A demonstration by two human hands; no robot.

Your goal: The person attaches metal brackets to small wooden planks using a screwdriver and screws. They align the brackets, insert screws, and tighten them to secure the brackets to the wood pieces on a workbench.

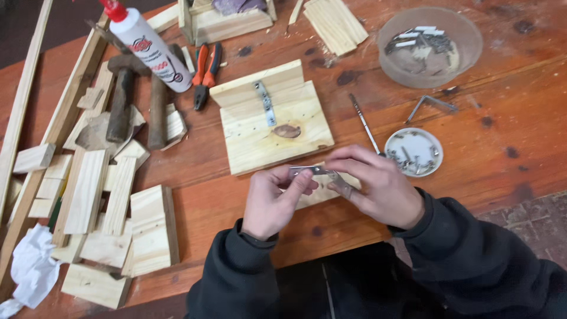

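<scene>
My left hand (273,198) and my right hand (378,188) together pinch a small flat metal bracket (311,171), holding it level just above the near table edge. Under my hands lies a small pale wood block (316,195). Just beyond them sits a pale wooden board assembly (273,121) with a metal strip (265,103) fixed across its joint and a dark knot. A thin screwdriver (365,124) lies to the right of the board, its handle end hidden behind my right hand.
A white lid with screws (413,152) sits right of my hands. A clear bowl of metal brackets (430,46) and an angle bracket (433,104) lie beyond. Left: wood offcuts (112,207), two hammers (124,100), pliers (204,74), a glue bottle (147,44), crumpled paper (32,266).
</scene>
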